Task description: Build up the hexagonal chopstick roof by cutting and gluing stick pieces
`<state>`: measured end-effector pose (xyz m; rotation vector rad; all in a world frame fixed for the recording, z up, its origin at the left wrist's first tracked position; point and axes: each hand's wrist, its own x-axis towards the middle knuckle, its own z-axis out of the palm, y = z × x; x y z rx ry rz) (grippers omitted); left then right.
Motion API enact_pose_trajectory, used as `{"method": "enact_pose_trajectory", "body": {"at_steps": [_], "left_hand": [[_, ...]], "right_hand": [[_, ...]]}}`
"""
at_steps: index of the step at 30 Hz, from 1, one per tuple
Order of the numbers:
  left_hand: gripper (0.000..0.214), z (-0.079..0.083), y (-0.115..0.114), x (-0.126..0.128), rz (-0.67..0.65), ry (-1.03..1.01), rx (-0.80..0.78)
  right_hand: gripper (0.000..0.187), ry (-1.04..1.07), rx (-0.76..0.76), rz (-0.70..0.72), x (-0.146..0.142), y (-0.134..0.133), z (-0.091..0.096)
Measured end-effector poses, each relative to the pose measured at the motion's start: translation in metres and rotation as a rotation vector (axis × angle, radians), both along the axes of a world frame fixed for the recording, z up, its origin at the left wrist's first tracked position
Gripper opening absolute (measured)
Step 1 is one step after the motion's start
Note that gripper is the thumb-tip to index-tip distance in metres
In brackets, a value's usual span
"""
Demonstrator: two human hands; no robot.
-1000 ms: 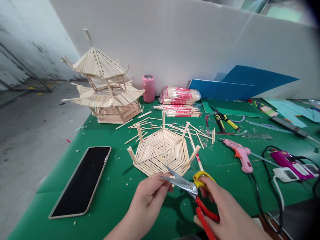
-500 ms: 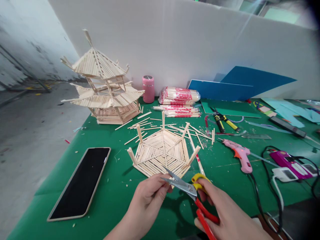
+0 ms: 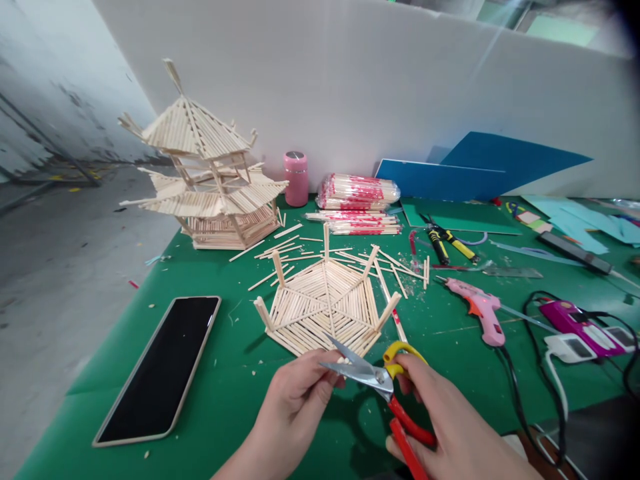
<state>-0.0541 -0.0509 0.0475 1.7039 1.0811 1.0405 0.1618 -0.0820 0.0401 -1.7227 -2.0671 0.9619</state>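
My right hand [image 3: 440,413] grips a pair of scissors [image 3: 373,375] with red and yellow handles. Their blades are parted and reach left over the fingers of my left hand [image 3: 303,393]. That hand is closed in a pinch on a wooden stick [image 3: 343,361]; just its pale end shows between the blades, and the rest is hidden. Right behind the hands lies a six-sided stick base [image 3: 325,307] with short posts standing at its visible corners.
A stick pagoda [image 3: 210,167] stands at the back left, a phone [image 3: 160,370] lies at the left. Loose sticks [image 3: 285,250], wrapped chopsticks [image 3: 357,193] and a pink flask [image 3: 296,179] are behind. Pliers [image 3: 445,243], a glue gun [image 3: 477,310] and corded power devices [image 3: 583,330] lie to the right.
My right hand and the scissors have shifted very slightly, the blades staying parted at the left fingers. My left hand keeps its pinch in nearly the same place.
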Motion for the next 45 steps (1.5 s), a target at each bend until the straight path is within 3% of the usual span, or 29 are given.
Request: {"method": "enact_pose_trajectory", "body": {"at_steps": [12,24,34,45], "left_hand": [[0.022,-0.003,0.0,-0.001,-0.012,-0.025,0.091],[0.025,0.001,0.0,-0.003,-0.064,-0.005,0.163],[0.024,0.003,0.001,-0.002,-0.064,-0.007,0.158],[0.025,0.004,0.001,-0.004,-0.198,0.03,0.116]], "right_hand": [[0.058,-0.087,-0.098,0.018,-0.004,-0.001,0.006],[0.029,-0.046,-0.088,0.065,-0.012,0.006,0.012],[0.03,0.061,-0.11,0.033,-0.013,0.007,0.009],[0.035,-0.132,-0.111,0.027,-0.015,0.003,0.014]]}}
